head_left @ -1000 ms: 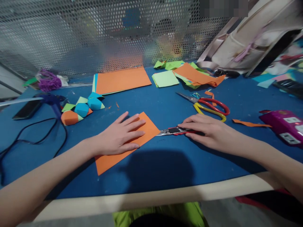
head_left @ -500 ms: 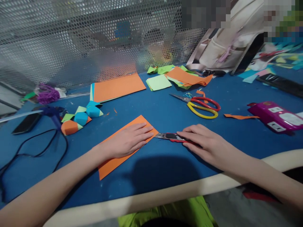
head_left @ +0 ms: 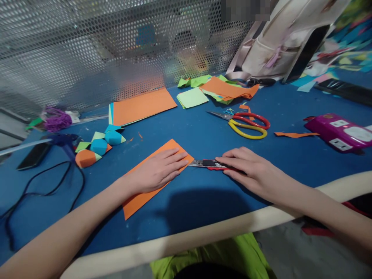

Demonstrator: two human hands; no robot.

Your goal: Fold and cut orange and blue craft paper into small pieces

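Two-handed hold on an orange paper (head_left: 141, 199) and a knife (head_left: 207, 163), on a blue table (head_left: 174, 120). The paper lies flat near the table's front edge, aslant, with one corner pointing toward the knife. The left hand (head_left: 158, 170) rests palm down across its middle, probably to pin it against sliding; its placing near the pointed corner seems to steady the part that the blade meets. The right hand (head_left: 250, 166) lies low beside the table's rim, an arrangement that presumably holds the blade nearly level with the sheet. Scissors (head_left: 231, 117) lie beyond the right hand, apart from both hands and seemingly set aside to leave the working area free; the stack (head_left: 145, 106) of larger sheets and the green squares (head_left: 192, 98) sit farther back, likely for the same reason. Fingers: those of the left hand are extended and only slightly spread, pressed on the paper without gripping it. Those of the right hand are drawn narrowly together around the knife's handle, thumb on the near side and forefinger toward the slider. The blade reaches the paper's edge just below the corner; whether its tip passes beneath the sheet or into a fold cannot be told.
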